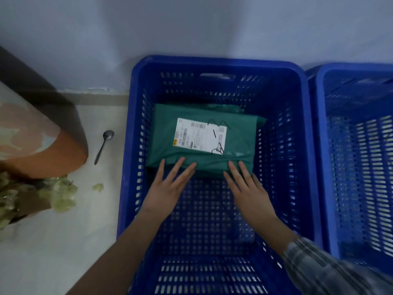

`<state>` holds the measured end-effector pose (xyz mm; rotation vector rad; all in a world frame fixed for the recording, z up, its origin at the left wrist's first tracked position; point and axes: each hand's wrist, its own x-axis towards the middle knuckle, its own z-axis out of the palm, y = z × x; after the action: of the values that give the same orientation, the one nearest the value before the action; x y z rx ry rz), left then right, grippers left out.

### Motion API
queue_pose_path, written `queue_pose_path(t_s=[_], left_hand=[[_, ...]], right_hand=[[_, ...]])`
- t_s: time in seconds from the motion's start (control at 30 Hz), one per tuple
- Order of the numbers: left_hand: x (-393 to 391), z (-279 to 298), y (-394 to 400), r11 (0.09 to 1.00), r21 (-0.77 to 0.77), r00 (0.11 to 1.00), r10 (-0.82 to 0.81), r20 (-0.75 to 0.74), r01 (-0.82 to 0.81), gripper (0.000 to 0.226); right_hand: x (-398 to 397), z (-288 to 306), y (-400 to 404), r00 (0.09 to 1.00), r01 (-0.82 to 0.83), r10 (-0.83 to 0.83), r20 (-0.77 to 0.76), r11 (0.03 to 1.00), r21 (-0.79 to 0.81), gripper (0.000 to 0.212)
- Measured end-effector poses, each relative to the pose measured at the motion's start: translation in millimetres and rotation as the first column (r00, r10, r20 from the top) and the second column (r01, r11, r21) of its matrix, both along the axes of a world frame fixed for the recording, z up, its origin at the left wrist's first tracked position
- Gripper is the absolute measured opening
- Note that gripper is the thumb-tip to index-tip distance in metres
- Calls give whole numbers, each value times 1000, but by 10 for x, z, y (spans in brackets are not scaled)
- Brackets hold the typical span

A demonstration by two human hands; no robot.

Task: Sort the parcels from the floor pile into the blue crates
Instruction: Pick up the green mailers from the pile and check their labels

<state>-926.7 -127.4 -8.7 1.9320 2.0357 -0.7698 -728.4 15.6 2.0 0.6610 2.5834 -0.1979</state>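
A green plastic-wrapped parcel (204, 141) with a white shipping label lies flat in the far half of a blue slotted crate (306, 145). Another green parcel seems to lie under it, showing at the far edge. My left hand (168, 188) is flat, fingers spread, its fingertips resting on the parcel's near left edge. My right hand (246, 186) is flat too, with its fingertips on the near right edge. Neither hand grips anything. The crate's near half shows bare floor mesh.
A second blue crate (319, 167) stands right beside the first, against the pale wall. Left of the crates, on the light floor, lie a metal spoon (104, 145), a brown rounded furniture corner (53, 150) and pale green scraps (61, 194).
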Motion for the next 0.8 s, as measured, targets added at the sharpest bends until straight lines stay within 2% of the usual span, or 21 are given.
queue_pose_path(t_s=[0.2, 0.33, 0.43, 0.53, 0.63, 0.8], left_hand=[[-273, 10, 449, 998, -4, 995, 57, -76, -57, 77], [-337, 111, 594, 998, -12, 990, 60, -128, -62, 80], [-253, 230, 710, 996, -26, 983, 84, -166, -89, 72], [-83, 305, 696, 985, -98, 984, 133, -120, -145, 68], [4, 269, 559, 972, -175, 987, 150, -63, -159, 75], [-86, 284, 638, 972, -175, 985, 137, -107, -154, 90]], right_hand=[[-371, -24, 483, 1000, -27, 27, 13, 1000, -10, 71], [-428, 79, 670, 997, -76, 76, 11, 997, 4, 70], [-487, 154, 740, 994, -106, 105, 27, 993, 42, 73], [-447, 208, 659, 991, -113, 111, 80, 993, 17, 74], [-350, 196, 521, 964, -178, 178, 197, 984, -17, 74], [-470, 173, 676, 927, -252, 210, 310, 962, 104, 65]])
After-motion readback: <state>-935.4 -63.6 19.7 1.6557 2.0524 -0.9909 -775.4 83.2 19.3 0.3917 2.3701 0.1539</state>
